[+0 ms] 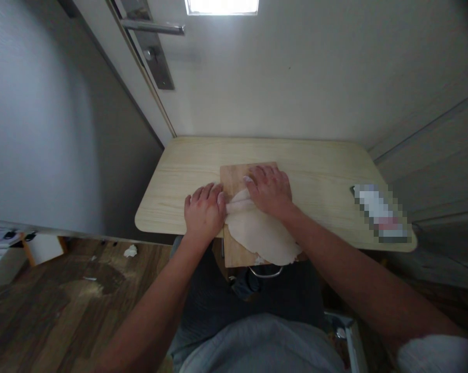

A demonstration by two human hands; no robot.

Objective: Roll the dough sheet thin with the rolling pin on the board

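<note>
A thin, pale sheet of dough (260,238) lies over a wooden cutting board (236,175), its near edge drooping at the board's front. Across the far part of the sheet runs a pale rolled band of dough (239,206); whether a rolling pin is inside it I cannot tell. At the band's left end sits my left hand (205,210), fingers curved over and thumb against the band. My right hand (270,189) covers the right end, palm down, fingers bent forward over the board. Whitish residue shows on the right thumb. Both palms hide what lies beneath them.
The board rests on a narrow light wooden table (319,166) against a white door with a metal handle (154,27). A pixelated flat object (381,212) lies at the table's right. A metal loop (267,272) shows below the board. Crumpled paper (130,251) is on the floor.
</note>
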